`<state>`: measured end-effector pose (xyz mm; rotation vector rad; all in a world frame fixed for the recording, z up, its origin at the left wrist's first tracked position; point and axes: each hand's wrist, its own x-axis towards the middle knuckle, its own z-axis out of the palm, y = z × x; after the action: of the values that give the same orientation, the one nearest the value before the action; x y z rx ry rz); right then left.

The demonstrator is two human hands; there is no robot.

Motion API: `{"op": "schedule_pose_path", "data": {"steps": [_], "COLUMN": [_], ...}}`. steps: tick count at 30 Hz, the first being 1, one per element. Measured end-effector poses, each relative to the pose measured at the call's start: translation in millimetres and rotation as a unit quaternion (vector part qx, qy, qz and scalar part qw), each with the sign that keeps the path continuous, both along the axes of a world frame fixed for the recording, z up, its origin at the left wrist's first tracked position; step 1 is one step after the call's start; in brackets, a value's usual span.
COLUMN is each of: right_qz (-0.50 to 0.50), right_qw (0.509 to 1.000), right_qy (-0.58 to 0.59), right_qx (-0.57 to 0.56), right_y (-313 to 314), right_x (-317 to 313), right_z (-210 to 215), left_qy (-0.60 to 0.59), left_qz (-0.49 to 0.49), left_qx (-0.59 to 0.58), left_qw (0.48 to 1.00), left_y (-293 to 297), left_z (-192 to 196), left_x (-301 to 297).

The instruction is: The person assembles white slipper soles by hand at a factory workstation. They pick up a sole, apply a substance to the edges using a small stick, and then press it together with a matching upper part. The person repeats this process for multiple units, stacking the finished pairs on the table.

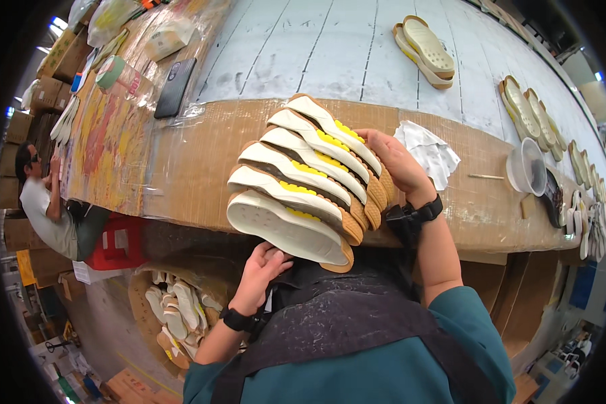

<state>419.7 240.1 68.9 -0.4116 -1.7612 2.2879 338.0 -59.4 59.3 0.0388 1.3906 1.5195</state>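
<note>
A row of several shoe soles (pixel 296 172), white with yellow bands and tan bottoms, is pressed together on edge over the table's near edge. The nearest sole (pixel 283 229) shows its pale, hollow inside. My right hand (pixel 397 161) is closed round the row's far right side, its thumb hidden behind the soles. Below the nearest sole, my left hand (pixel 266 266) has its fingers curled against the underside, with the fingertips partly hidden.
Cardboard (pixel 161 188) covers the table's near strip. Crumpled white paper (pixel 427 151), a clear plastic tub (pixel 526 167) and a phone (pixel 175 89) lie on the table. More paired soles (pixel 427 50) stand on the lined surface. A container of soles (pixel 175 310) is low at left; a person (pixel 50 202) sits beyond.
</note>
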Motion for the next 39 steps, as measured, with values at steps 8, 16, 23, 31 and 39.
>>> {"op": "schedule_pose_path", "data": {"steps": [8,16,23,31,39], "right_qz": [0.022,-0.031,-0.053,-0.116,-0.120], "right_qw": [0.997,0.992,0.987,0.983,0.981], "right_qy": [-0.014,0.034,0.147,0.141,0.052], "right_qx": [0.076,0.116,0.024,0.037,0.144], "right_y": [-4.5,-24.2,-34.7,-30.3,-34.6], "right_x": [3.1,19.4,30.8,48.2,50.1], "right_z": [11.0,27.3,63.9,20.6,14.2], "left_qy": [0.063,0.076,0.282,0.292,0.593], "left_qz": [-0.020,-0.026,-0.014,-0.034,0.029], "left_qx": [0.073,0.120,0.238,0.194,0.145], "left_qw": [0.995,0.990,0.929,0.936,0.791], "left_y": [16.0,30.1,41.2,64.2,67.0], "left_z": [3.1,7.9,12.0,47.9,25.0], "left_x": [-3.2,-3.9,-22.6,-7.9,1.0]}}
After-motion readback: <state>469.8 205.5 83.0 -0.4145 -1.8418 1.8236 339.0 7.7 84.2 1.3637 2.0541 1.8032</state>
